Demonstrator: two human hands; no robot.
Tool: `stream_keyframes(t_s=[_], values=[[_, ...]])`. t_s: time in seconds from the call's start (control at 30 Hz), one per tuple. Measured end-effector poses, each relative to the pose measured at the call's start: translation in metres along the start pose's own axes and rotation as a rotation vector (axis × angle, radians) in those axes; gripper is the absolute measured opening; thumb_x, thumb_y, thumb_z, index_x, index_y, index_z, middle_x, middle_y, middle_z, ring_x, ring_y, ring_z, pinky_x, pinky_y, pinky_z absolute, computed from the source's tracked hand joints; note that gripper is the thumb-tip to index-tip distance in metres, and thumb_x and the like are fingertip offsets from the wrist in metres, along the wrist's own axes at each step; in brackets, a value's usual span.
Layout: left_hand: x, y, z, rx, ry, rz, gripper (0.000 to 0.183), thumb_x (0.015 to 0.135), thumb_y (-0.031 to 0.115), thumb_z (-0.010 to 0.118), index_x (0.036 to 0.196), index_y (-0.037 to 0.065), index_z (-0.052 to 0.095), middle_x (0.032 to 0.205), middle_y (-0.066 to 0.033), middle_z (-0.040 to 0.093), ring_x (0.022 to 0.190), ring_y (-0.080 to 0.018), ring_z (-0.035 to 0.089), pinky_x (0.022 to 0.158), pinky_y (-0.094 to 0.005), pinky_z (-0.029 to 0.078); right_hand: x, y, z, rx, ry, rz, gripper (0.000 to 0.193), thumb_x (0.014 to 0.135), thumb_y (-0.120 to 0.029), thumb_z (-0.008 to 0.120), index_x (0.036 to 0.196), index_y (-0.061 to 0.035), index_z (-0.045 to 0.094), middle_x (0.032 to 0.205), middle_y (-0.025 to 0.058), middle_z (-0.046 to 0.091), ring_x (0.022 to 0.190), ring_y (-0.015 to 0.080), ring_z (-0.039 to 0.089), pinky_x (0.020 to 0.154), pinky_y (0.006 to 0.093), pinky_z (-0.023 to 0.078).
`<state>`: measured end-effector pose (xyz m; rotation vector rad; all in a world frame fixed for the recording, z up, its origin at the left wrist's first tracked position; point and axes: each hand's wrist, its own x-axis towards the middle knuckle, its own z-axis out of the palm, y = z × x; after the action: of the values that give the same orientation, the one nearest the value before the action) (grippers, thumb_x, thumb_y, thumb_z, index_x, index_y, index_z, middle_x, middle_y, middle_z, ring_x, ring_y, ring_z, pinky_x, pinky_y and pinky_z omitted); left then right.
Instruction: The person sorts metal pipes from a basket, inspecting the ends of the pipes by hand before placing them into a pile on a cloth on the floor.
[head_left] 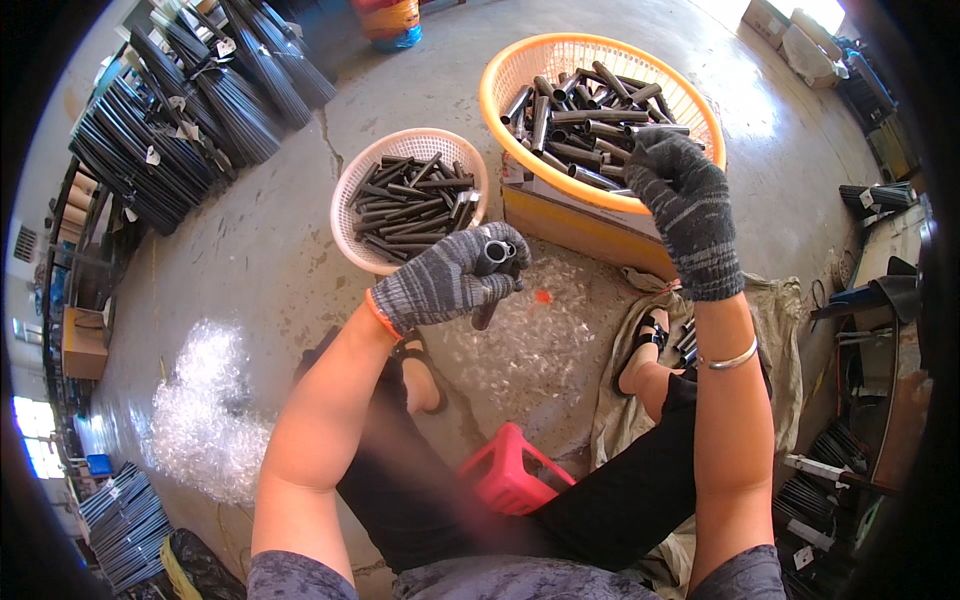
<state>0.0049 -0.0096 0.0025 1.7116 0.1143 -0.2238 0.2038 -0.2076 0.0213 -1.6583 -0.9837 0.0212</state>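
Note:
My left hand (440,280), in a grey striped knit glove, is wrapped round short dark metal tubes (483,316). Round open tube ends face up between the thumb and fingers. My right hand (690,210), gloved alike, is over the near right rim of an orange plastic basket (497,120). Its fingers are curled in against the dark metal tubes (575,150) heaped there; whatever they pinch is hidden. Left of that basket, just beyond my left hand, a smaller pale pink basket (345,215) holds many thin dark tubes (410,200).
A cardboard box (585,225) supports the orange basket. Clear plastic scraps (530,340) litter the floor between my feet, with a bigger heap (205,410) at left. A red plastic stool (510,475) is below me. Sackcloth (780,330) lies at right; bundled rods (150,150) stand far left.

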Motion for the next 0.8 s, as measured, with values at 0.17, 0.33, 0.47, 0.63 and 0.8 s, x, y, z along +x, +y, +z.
stream_keyframes(t_s=[0.17, 0.33, 0.47, 0.63, 0.8], values=[[0.002, -0.011, -0.004, 0.135, 0.009, 0.166, 0.029, 0.086, -0.001, 0.062, 0.114, 0.002, 0.056, 0.095, -0.0042, 0.065, 0.079, -0.0104, 0.061, 0.069, -0.0246, 0.051, -0.018, -0.023, 0.034, 0.271, -0.258, -0.121, 0.011, 0.078, 0.006, 0.067, 0.087, 0.0012, 0.064, 0.083, 0.0072, 0.066, 0.075, 0.0136, 0.059, 0.071, 0.0284, 0.052], [0.004, -0.002, 0.009, 0.283, 0.134, 0.243, 0.028, 0.081, 0.001, 0.063, 0.108, 0.001, 0.056, 0.092, -0.0115, 0.059, 0.086, -0.0243, 0.061, 0.077, -0.0356, 0.049, -0.040, -0.046, 0.054, 0.196, -0.366, -0.015, 0.014, 0.072, 0.008, 0.064, 0.084, 0.0014, 0.063, 0.079, 0.0071, 0.063, 0.071, 0.0118, 0.055, 0.066, 0.0277, 0.049], [0.003, -0.004, 0.008, 0.400, 0.183, 0.255, 0.034, 0.079, 0.003, 0.063, 0.113, 0.001, 0.056, 0.098, -0.0186, 0.058, 0.089, -0.0348, 0.059, 0.081, -0.0402, 0.047, -0.041, -0.045, 0.058, 0.158, -0.383, 0.013, 0.015, 0.074, 0.007, 0.062, 0.088, 0.0009, 0.064, 0.079, 0.0053, 0.062, 0.070, 0.0086, 0.053, 0.066, 0.0253, 0.048], [0.002, -0.008, 0.006, 0.461, 0.160, 0.269, 0.045, 0.081, 0.004, 0.067, 0.123, 0.000, 0.052, 0.095, -0.0077, 0.056, 0.082, -0.0163, 0.054, 0.076, -0.0309, 0.049, -0.043, -0.042, 0.055, 0.219, -0.427, 0.091, 0.015, 0.077, 0.004, 0.065, 0.092, 0.0008, 0.065, 0.080, 0.0039, 0.062, 0.071, 0.0086, 0.054, 0.067, 0.0255, 0.048], [0.002, -0.010, 0.004, 0.566, 0.158, 0.378, 0.048, 0.080, 0.006, 0.070, 0.124, -0.001, 0.052, 0.103, -0.0111, 0.056, 0.090, -0.0217, 0.055, 0.085, -0.0343, 0.047, -0.042, -0.047, 0.058, 0.267, -0.418, 0.120, 0.016, 0.077, 0.003, 0.065, 0.093, 0.0005, 0.066, 0.077, 0.0028, 0.061, 0.070, 0.0085, 0.053, 0.066, 0.0252, 0.047]])
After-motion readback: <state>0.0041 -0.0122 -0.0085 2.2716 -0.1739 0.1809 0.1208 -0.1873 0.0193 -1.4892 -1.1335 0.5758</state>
